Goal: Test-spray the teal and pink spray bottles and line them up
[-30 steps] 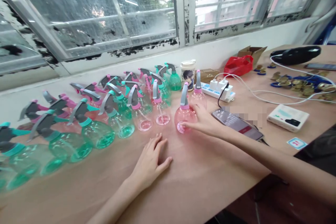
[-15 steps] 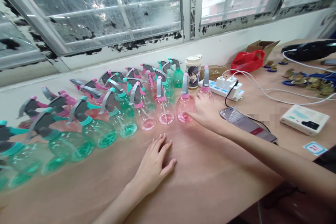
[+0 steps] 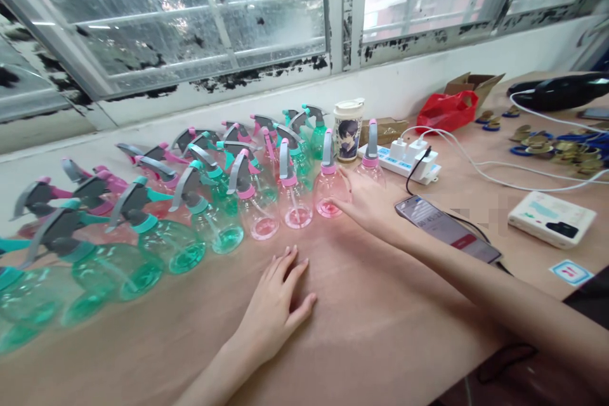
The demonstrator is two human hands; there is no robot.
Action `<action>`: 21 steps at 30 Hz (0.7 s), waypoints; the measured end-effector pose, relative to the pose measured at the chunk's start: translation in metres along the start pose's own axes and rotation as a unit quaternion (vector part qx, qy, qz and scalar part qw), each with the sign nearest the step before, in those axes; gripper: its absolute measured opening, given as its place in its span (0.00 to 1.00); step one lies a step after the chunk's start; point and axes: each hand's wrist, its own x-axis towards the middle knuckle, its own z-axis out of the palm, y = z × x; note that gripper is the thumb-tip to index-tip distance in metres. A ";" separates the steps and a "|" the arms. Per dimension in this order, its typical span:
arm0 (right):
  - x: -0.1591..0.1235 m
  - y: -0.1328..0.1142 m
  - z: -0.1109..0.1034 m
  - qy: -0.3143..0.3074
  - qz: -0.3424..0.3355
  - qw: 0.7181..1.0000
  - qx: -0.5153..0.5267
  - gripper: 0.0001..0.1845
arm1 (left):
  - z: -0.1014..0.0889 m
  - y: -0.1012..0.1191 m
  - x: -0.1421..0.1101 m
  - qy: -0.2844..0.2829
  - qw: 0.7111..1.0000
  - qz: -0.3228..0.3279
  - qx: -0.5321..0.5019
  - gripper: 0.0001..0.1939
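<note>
Below a paint-chipped metal-framed window, the wooden tabletop carries clear pink and green plastic spray bottles. The right hand's curved fingers touch a pink spray bottle; left of them, the left hand's spread fingers rest empty.

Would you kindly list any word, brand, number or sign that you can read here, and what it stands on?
Nothing reads for certain.
Phone: digits, too blurred.
Lidded cup: lettering around the printed figure, too small.
Power strip: blue labels, too small.
White device: faint marks, unreadable.
Card: red marking in a blue border, too blurred.
</note>
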 end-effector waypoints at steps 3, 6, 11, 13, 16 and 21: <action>-0.012 0.008 -0.013 0.032 0.004 0.997 0.072 0.17 | 0.000 -0.001 0.000 -0.005 1.000 0.000 0.003 0.25; -0.018 0.022 -0.027 0.100 0.044 0.989 0.104 0.12 | 0.003 -0.004 -0.001 0.005 1.000 0.003 0.001 0.25; -0.004 0.050 -0.033 0.152 0.092 0.983 0.050 0.29 | 0.006 -0.007 0.000 0.034 0.999 0.015 0.002 0.24; 0.005 0.058 -0.028 0.126 0.112 0.983 0.068 0.36 | 0.003 -0.005 0.001 0.018 1.000 0.011 0.007 0.24; 0.013 0.063 -0.021 0.077 0.107 0.985 0.107 0.33 | -0.001 -0.002 0.002 0.011 1.000 0.004 0.008 0.24; 0.006 0.060 -0.025 0.051 0.109 0.991 0.066 0.27 | -0.002 -0.001 0.002 0.026 1.000 0.005 -0.004 0.23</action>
